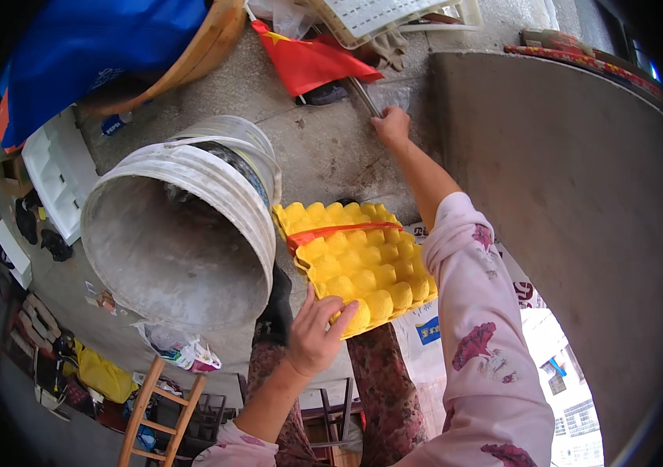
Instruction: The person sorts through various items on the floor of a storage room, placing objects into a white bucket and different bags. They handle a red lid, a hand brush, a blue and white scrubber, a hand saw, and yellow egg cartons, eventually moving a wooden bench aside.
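A stack of yellow egg trays [370,272] is in front of my legs, with a red strap [347,230] across its top. My left hand [317,335] grips the near left corner of the stack, its fingers over the edge. Stretched forward, my right hand [392,127] is closed around a grey metallic rod-like thing [363,99]. The far part of that thing goes under a small red flag [308,62], so its full shape is hidden.
Left of the egg trays, a large whitish bucket [180,233] lies tilted, its mouth toward me. A tall grey panel [557,194] stands on the right. Farther off are a blue sheet [106,54] over a wooden tub [207,54] and a pale plastic crate [370,19]. A wooden ladder-like frame [162,412] stands lower left.
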Available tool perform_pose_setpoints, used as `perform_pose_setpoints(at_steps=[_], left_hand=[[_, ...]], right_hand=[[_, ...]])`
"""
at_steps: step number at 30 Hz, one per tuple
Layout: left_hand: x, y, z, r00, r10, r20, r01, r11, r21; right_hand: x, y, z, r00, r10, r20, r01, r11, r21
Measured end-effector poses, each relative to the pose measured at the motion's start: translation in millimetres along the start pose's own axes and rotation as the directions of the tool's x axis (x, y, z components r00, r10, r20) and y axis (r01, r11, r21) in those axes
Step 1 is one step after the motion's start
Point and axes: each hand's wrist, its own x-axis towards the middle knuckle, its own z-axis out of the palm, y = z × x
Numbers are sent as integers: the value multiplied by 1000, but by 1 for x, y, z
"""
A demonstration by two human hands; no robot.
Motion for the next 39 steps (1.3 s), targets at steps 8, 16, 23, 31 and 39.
perform_pose_setpoints(at_steps=[8, 16, 23, 31, 39], left_hand=[[19, 6, -5, 1000, -5, -26, 4, 1000, -20], [9, 7, -4, 997, 1, -78, -4, 999, -42], [-10, 48, -40, 991, 81, -106, -88, 994, -59], [-37, 108, -84, 987, 136, -89, -142, 987, -68], [-74, 155, -125, 974, 186, -132, -202, 972, -120]], right_hand=[[-7, -31, 5, 977, -212, 26, 212, 977, 3], [-91, -91, -58, 968, -246, 39, 231, 945, 232], [-222, -67, -227, 917, -127, 379, 32, 969, 247], [-385, -62, -404, 911, -78, 405, 38, 994, 107], [-466, -105, -504, 839, -65, 540, 116, 991, -62]])
